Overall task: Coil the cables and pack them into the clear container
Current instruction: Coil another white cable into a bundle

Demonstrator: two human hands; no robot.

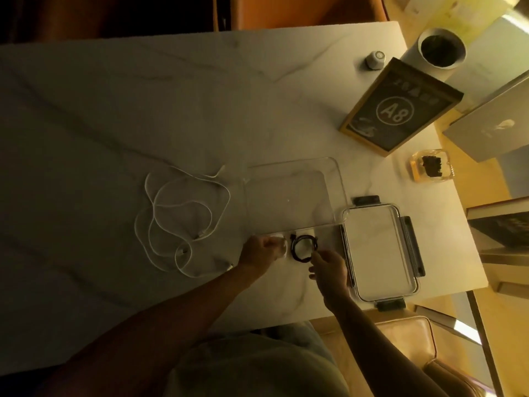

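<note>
1. The left hand (pixel 262 250) curls round a small white coil (pixel 282 247) at the near edge of the clear container (pixel 337 179).
2. The right hand (pixel 329 267) pinches the coiled black cable (pixel 304 247) beside it.
3. A loose white cable (pixel 183 219) sprawls on the table (pixel 114 124), left.

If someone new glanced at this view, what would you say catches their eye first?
Probably the two hands at the table's near edge: the right hand touches a small coiled black cable, while the left hand holds something white. Next, the loose white cable sprawls to their left, and the framed A8 sign stands at the far right behind the clear container.
</note>
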